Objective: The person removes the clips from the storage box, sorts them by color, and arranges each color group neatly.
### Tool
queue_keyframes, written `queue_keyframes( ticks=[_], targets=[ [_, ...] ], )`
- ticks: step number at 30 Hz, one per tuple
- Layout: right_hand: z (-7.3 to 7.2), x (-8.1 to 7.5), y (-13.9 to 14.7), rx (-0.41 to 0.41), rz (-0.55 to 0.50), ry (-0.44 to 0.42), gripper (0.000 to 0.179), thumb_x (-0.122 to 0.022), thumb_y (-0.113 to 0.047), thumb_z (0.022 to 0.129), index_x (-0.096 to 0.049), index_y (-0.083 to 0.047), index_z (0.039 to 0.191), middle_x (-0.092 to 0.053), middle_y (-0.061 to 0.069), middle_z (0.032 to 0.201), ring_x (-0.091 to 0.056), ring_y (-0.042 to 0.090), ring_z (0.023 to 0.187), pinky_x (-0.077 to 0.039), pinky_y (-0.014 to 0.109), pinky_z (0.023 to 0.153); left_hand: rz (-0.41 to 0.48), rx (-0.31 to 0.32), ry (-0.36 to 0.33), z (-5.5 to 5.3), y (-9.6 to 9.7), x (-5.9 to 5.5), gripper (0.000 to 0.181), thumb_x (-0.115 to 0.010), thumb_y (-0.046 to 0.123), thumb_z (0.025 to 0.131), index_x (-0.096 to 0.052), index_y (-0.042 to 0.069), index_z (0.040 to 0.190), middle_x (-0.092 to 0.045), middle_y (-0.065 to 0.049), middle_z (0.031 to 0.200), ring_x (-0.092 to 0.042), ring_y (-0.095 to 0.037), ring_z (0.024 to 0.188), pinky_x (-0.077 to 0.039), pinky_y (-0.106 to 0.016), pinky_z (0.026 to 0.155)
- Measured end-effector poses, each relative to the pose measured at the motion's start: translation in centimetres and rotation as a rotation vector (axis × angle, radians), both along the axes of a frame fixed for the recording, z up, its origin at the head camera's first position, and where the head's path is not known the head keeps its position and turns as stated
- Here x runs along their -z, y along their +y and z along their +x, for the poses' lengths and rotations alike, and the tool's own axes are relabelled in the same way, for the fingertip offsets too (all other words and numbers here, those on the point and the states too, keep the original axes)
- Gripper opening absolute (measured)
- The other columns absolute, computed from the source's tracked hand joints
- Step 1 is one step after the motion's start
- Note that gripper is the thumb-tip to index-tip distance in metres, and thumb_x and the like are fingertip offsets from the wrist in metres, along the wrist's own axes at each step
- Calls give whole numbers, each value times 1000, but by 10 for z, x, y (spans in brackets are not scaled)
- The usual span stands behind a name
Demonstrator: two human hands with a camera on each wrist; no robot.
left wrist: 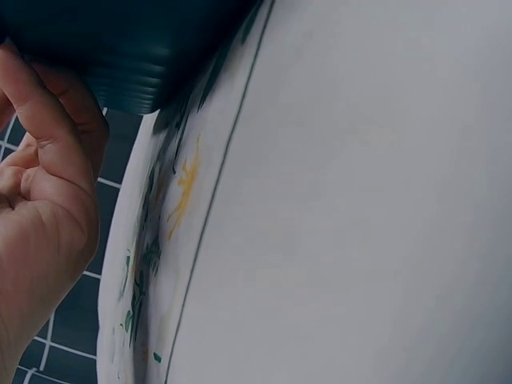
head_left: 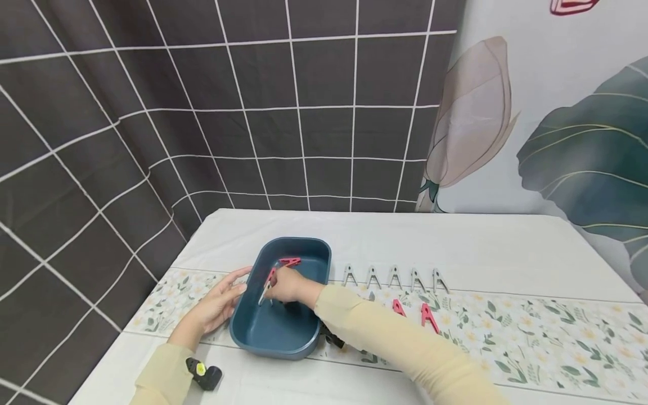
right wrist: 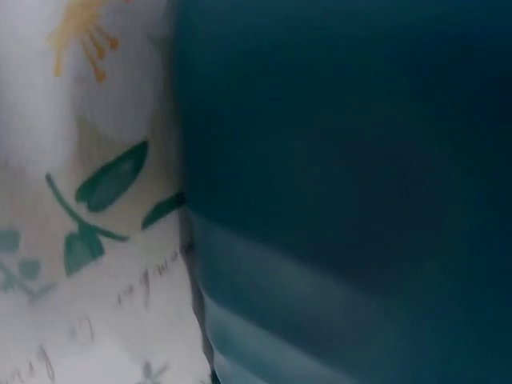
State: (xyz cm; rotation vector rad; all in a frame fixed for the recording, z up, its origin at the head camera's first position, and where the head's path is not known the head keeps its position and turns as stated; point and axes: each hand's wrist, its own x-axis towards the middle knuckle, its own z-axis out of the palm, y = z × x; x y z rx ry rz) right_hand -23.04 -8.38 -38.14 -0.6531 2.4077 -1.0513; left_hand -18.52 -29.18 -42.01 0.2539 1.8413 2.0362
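A deep blue tub [head_left: 278, 337] stands on the table, and my left hand [head_left: 220, 306] rests its fingers against the tub's left side. In the left wrist view the fingers [left wrist: 56, 120] of that hand lie at the tub's dark wall [left wrist: 120, 72]. My right hand [head_left: 288, 285] reaches inside the tub and pinches a clothespin [head_left: 264, 293]; its pale legs show below the fingertips. Red shows just above those fingers, and another red clothespin [head_left: 290, 261] lies farther back in the tub. The right wrist view shows mostly the tub's outer wall [right wrist: 344, 200], blurred.
Several grey clothespins [head_left: 394, 275] lie in a row right of the tub. Nearer, two red clothespins [head_left: 428, 316] lie beside my right sleeve [head_left: 385, 332], which partly covers one. A flowered strip [head_left: 531, 332] crosses the white table; a dark gridded curtain [head_left: 324, 135] hangs behind.
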Motion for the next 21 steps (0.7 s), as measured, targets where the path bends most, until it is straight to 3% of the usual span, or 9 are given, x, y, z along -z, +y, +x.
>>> queue_keyframes(
  ticks=[5,10,14,21],
  targets=[
    [2,5,-4,-22,2,51,36,-70,-15,84,-53,-10,53,-39,-4,44,-40,8,41,-31,18,41,-27,-10,-8,-1,-1,-1,50,-40,14,103,-21,15,149,-60,7,121,-63,-9,106,-56,-31,85],
    [3,9,-6,5,-30,68,37,-70,-15,84,-52,-10,52,-39,-4,44,-40,8,41,-31,18,41,-24,-12,-8,-1,-1,0,49,-39,14,103,-21,16,149,-60,9,121,-63,-9,106,-56,-31,85],
    [1,10,-7,19,-29,34,36,-70,-15,85,-53,-10,54,-41,-3,45,-42,9,41,-33,19,41,-22,-6,-5,-2,-2,0,48,-40,14,103,-23,18,148,-61,6,120,-64,-9,104,-57,-31,84],
    [1,11,-7,2,-2,49,47,-70,-13,83,-42,-14,45,-33,-6,40,-33,6,36,-26,17,38,-17,-12,-15,-1,-1,0,52,-41,14,103,-19,14,150,-61,4,120,-65,-10,101,-57,-31,82]
  ],
)
